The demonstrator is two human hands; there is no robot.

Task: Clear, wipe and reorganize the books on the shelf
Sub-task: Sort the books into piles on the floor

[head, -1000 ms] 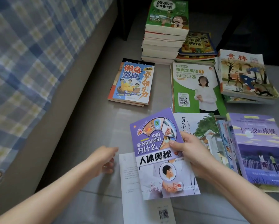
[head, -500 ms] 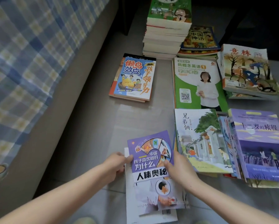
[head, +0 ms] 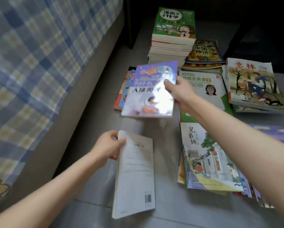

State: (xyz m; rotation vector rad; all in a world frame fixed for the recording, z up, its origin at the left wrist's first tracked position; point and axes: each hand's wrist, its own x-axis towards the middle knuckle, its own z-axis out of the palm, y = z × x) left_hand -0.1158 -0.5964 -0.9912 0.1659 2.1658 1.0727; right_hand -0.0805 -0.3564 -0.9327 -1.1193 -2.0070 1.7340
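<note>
Pinched at one glossy edge by the right grip [head: 182, 91], the purple book [head: 147, 96] could slip; the left grip [head: 106, 147] holds the white book [head: 136, 175].

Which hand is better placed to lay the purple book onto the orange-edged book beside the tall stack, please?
The right hand: it holds the purple book right over the orange-edged book. The left hand is nearer the person, gripping the white book by its top corner.

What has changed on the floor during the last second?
The right grip carried the purple book forward, above the orange-blue book. The left grip, free before, now holds the white book at its top corner. The other piles stayed.
</note>
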